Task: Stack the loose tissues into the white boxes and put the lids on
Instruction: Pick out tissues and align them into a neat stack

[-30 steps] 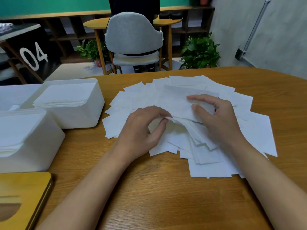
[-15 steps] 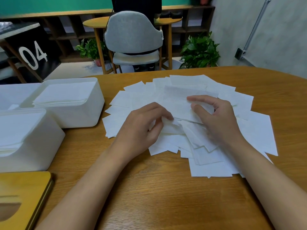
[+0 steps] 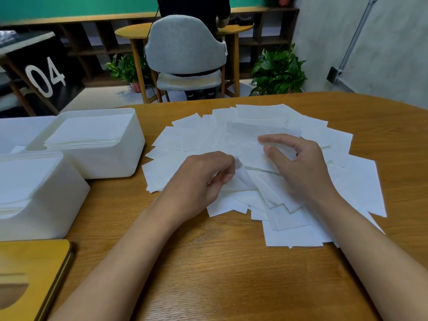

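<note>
Surface [image 3: 231, 274]: a wooden top with a rounded far edge; it carries everything below.

Loose tissues [image 3: 356, 181]: a wide fan of overlapping white sheets, lying flat from the middle of the surface out toward 2 o'clock. Both grips sit on its near half.

Near white box [image 3: 58, 205]: at 9 o'clock from the fan, open, cut off by the left edge of the view. White sheets show inside it.

Far white box [image 3: 120, 163]: at 10 o'clock from the fan, touching the near box at its back and just beside the fan's left edge. It is open, with a neat stack of tissues [image 3: 88, 133] inside.

Wooden lid [image 3: 41, 262]: at 7 o'clock on the surface, flat, in front of the near box, with a curved slot in it. It is on neither box.

Right grip [image 3: 301, 167]: rests on top of the fan near its middle. The fingers are loosely curved with forefinger and thumb apart, their tips on the topmost sheet; it is not closed round anything.

Left grip [image 3: 199, 179]: at 9 o'clock from the right grip, near it but not touching. Its fingers are curled, and thumb and forefinger pinch one sheet.

Lifted tissue [image 3: 240, 174]: at 3 o'clock of the left grip, right at its fingertips. Its corner stands up from the fan, between the two grips.
</note>
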